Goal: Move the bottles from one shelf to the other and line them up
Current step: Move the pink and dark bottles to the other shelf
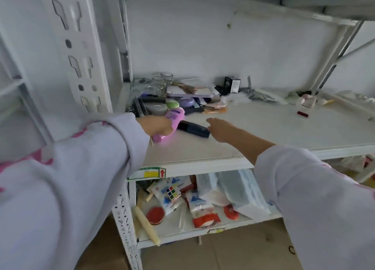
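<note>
White metal shelving fills the view, its middle board pale and scuffed, set against a plain wall. On that board, at about nine o'clock from its middle, the left hand is wrapped around a pink bottle lying tilted, its purple-labelled end pointing toward one o'clock and its lower end jutting out under the hand at seven o'clock. A dark bottle lies flat on the board just at three o'clock of the pink one, touching or nearly touching it. The right hand reaches in from five o'clock, its fingers loosely extended and holding nothing, the fingertips just beside the dark bottle's right end; whether they touch it cannot be told.

Behind the hands, toward twelve o'clock, sits a heap of clutter: a round hairbrush, glass jars, a purple case and a small black box. A small red object lies alone at three o'clock. On the lower shelf, at six o'clock, lie packets, a puzzle cube and a red round lid.
</note>
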